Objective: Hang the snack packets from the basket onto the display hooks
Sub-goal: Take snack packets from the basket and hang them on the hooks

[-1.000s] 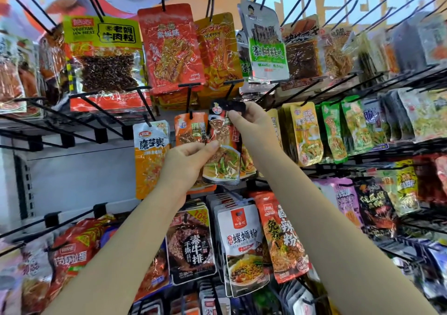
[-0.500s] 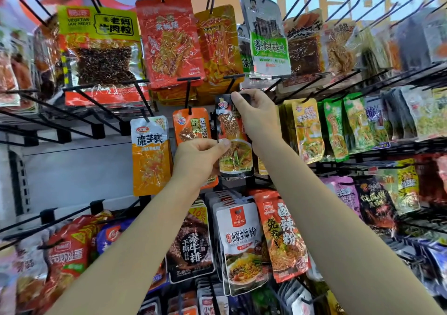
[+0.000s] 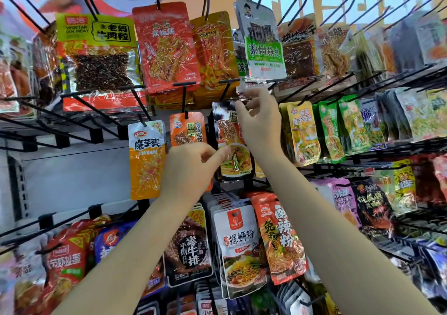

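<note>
Packet: the dark snack packet (image 3: 232,143) hangs in the middle row of the rack, just right of the orange packet (image 3: 187,129), under a black hook (image 3: 228,90).
Left hand (image 3: 191,167): its grip pinches the packet's lower left edge, steadying it.
Right hand (image 3: 257,119): fingers loosely spread at the top edge; grip looks released.
Doing it well: I'd check the hole sits fully over the prong before the lower pinch lets go.
Basket: out of sight.

We've got the dark packet (image 3: 231,143) hanging upright at its hook (image 3: 227,90), clear window showing brown strips, a noodle-and-greens picture below, between the orange packet (image 3: 187,129) and the yellow packets (image 3: 302,133).
</note>
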Demonstrator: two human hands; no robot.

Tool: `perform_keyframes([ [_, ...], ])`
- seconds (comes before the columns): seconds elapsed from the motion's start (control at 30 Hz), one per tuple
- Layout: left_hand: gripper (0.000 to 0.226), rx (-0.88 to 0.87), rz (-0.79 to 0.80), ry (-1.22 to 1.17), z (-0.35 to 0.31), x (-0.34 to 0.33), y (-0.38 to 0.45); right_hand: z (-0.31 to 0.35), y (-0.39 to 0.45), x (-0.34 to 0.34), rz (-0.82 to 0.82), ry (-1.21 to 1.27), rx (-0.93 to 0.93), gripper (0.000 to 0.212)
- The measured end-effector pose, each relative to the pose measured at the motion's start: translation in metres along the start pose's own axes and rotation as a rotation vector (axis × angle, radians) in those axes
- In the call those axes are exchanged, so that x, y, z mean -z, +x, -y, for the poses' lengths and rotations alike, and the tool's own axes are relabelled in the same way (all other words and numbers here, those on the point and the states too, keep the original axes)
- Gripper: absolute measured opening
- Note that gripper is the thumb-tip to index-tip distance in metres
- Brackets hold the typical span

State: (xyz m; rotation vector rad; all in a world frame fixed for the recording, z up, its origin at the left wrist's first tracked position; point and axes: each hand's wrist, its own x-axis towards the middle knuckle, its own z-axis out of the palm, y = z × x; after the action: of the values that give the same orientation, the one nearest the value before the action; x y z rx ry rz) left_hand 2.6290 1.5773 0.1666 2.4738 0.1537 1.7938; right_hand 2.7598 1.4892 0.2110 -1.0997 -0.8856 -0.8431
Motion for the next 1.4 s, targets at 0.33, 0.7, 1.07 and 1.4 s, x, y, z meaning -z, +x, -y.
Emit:
perform_keyframes([
  [0.33, 0.048, -0.186, 0.063, 0.559, 0.051, 0.01, 0.003, -0.034, -0.027, -0.007, 0.393, -0.5, 0.227, 0.049],
  [0.7, 0.042, -0.241, 0.03, 0.21, 0.016, 0.024, -0.012, -0.008, -0.056, 0.045, 0.254, -0.305, 0.254, 0.036],
  [1.07, 0.04, -0.312, 0.595, -0.455, -0.098, -0.139, -0.245, -0.081, -0.308, 0.309, 0.216, -0.916, -0.216, 0.031],
  [1.4, 0.075, -0.235, 1.561, -0.357, -0.137, -0.223, -0.513, -0.095, -0.553, 0.476, 0.669, -1.173, -1.295, 0.053],
])
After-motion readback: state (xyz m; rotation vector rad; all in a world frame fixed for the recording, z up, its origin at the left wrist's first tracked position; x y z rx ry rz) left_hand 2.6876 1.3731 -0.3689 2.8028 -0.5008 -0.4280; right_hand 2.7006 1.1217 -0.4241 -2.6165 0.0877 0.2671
